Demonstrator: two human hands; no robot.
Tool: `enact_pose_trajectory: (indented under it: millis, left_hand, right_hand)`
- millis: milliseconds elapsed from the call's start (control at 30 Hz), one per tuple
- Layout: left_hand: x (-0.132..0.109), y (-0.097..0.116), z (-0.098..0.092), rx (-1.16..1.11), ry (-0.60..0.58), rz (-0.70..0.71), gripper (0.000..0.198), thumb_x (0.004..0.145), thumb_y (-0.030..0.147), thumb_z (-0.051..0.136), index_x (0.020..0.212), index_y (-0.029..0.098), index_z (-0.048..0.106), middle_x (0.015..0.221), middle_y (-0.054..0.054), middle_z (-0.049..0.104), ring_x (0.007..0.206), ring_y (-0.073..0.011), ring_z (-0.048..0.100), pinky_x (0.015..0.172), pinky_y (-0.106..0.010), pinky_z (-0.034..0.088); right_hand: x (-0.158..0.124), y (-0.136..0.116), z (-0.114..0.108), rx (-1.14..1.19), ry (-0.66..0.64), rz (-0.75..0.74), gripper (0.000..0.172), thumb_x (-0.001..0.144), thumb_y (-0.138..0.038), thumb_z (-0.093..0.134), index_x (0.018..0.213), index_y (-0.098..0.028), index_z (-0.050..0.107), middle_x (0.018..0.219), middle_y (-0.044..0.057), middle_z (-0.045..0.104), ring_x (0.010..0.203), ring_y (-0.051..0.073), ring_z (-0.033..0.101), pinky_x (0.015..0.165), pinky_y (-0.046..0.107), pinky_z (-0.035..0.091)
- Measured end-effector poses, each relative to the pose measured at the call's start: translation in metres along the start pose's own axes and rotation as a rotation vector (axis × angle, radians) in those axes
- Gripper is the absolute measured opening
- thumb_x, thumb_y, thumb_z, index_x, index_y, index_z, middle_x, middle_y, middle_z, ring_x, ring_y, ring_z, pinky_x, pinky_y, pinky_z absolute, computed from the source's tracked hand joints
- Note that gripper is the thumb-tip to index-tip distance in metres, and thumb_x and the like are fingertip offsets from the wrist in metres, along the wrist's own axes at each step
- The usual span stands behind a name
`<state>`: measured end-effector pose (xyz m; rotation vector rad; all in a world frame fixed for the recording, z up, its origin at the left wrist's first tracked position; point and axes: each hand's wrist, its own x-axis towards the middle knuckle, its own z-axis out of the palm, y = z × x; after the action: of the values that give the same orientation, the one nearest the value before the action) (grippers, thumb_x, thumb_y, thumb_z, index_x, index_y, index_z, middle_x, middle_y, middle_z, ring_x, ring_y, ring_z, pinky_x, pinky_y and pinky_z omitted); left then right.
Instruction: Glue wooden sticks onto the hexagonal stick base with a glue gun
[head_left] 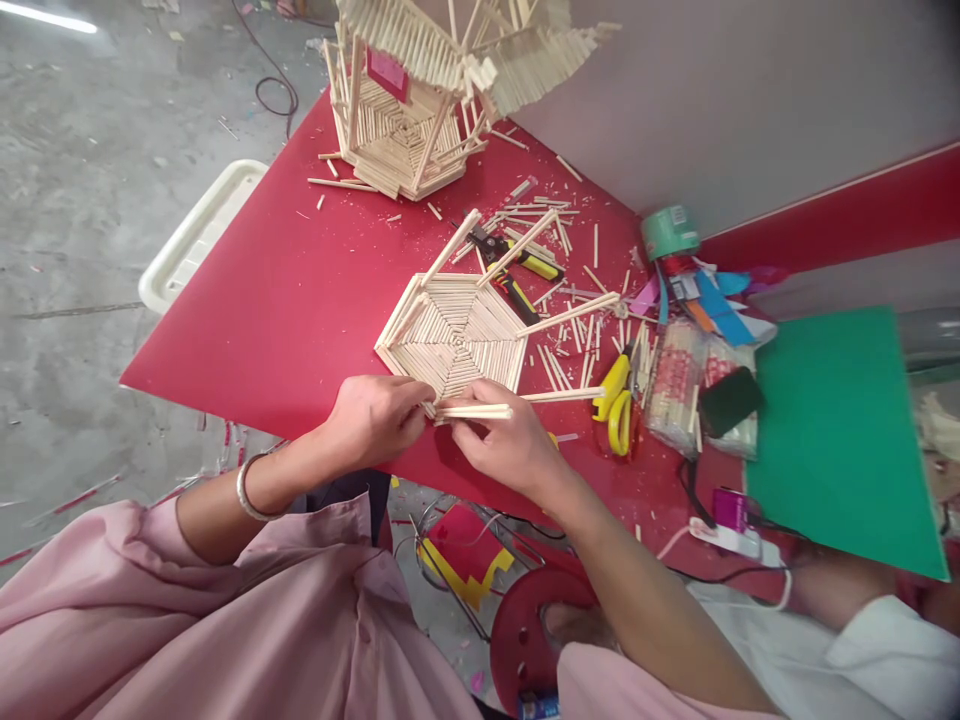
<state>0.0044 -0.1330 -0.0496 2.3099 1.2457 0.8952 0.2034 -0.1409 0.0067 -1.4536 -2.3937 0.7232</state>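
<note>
A hexagonal base of pale wooden sticks, laid in rings, lies on the red tabletop. Paired-stick posts rise from its corners. At the near edge, my left hand is closed, with thumb and fingers pinched at the near-left corner. My right hand is closed around the same near edge, beside a post that points right. Its fingertips are partly hidden under the sticks. Just beyond the base lie yellow-and-black pliers.
A roofed stick pavilion stands at the back. Loose stick pieces, yellow-handled scissors, bagged sticks, a green tape roll and a green board lie rightward. Another person's arm is at lower right, near a red stool.
</note>
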Motion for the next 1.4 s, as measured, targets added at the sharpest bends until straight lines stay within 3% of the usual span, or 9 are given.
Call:
enact_pose_trajectory:
  millis: [200, 367, 667, 933, 1200, 1400]
  left_hand:
    - [0.0005, 0.0004, -0.0007, 0.006, -0.015, -0.004, 0.024, 0.08, 0.017, 0.048, 0.081, 0.021, 0.071, 0.065, 0.001, 0.07, 0.054, -0.0125, 0.06, 0.047, -0.026, 0.024]
    - [0.0003, 0.0003, -0.0004, 0.003, -0.032, -0.018, 0.025, 0.08, 0.018, 0.048, 0.083, 0.021, 0.072, 0.067, 0.001, 0.071, 0.055, -0.0126, 0.06, 0.047, -0.026, 0.025]
    - [0.0012, 0.0007, -0.0026, 0.008, -0.062, -0.009, 0.025, 0.081, 0.017, 0.046, 0.082, 0.021, 0.071, 0.066, 0.0, 0.071, 0.056, -0.0131, 0.061, 0.047, -0.025, 0.025]
    - [-0.0001, -0.0001, -0.0013, 0.003, -0.039, 0.003, 0.025, 0.081, 0.017, 0.047, 0.083, 0.02, 0.072, 0.067, 0.0, 0.071, 0.056, -0.013, 0.061, 0.047, -0.025, 0.024]
    - [0.0004, -0.0004, -0.0031, 0.003, -0.035, 0.07, 0.024, 0.081, 0.015, 0.047, 0.082, 0.021, 0.07, 0.063, 0.002, 0.066, 0.054, -0.0118, 0.057, 0.046, -0.026, 0.021]
    - [0.0004, 0.0, -0.0024, 0.029, -0.054, 0.05, 0.022, 0.08, 0.016, 0.047, 0.082, 0.02, 0.069, 0.063, 0.001, 0.067, 0.053, -0.0119, 0.056, 0.046, -0.025, 0.019]
  right_hand:
    - [-0.0003, 0.0009, 0.0043, 0.172, 0.004, 0.114, 0.023, 0.084, -0.012, 0.059, 0.092, -0.023, 0.077, 0.089, 0.003, 0.072, 0.081, 0.015, 0.068, 0.071, 0.026, 0.052]
    - [-0.0012, 0.0027, 0.0067, 0.157, 0.047, 0.189, 0.024, 0.081, -0.012, 0.061, 0.093, -0.022, 0.079, 0.09, 0.003, 0.075, 0.076, 0.015, 0.069, 0.067, 0.025, 0.051]
    - [0.0041, -0.0017, 0.0033, 0.227, -0.032, 0.233, 0.022, 0.083, -0.014, 0.059, 0.087, -0.023, 0.078, 0.087, 0.003, 0.075, 0.078, 0.015, 0.067, 0.069, 0.027, 0.051]
    - [0.0011, -0.0023, 0.0024, 0.246, -0.046, 0.217, 0.017, 0.084, -0.018, 0.061, 0.085, -0.023, 0.078, 0.089, 0.002, 0.075, 0.079, 0.016, 0.068, 0.071, 0.028, 0.052]
    - [0.0039, 0.0022, 0.0023, 0.231, -0.057, 0.263, 0.024, 0.079, -0.012, 0.062, 0.094, -0.023, 0.077, 0.094, 0.002, 0.075, 0.081, 0.015, 0.068, 0.072, 0.027, 0.052]
    - [0.0057, 0.0048, -0.0002, 0.088, -0.092, 0.121, 0.027, 0.076, -0.007, 0.059, 0.092, -0.024, 0.073, 0.095, 0.002, 0.073, 0.091, 0.019, 0.067, 0.082, 0.032, 0.052]
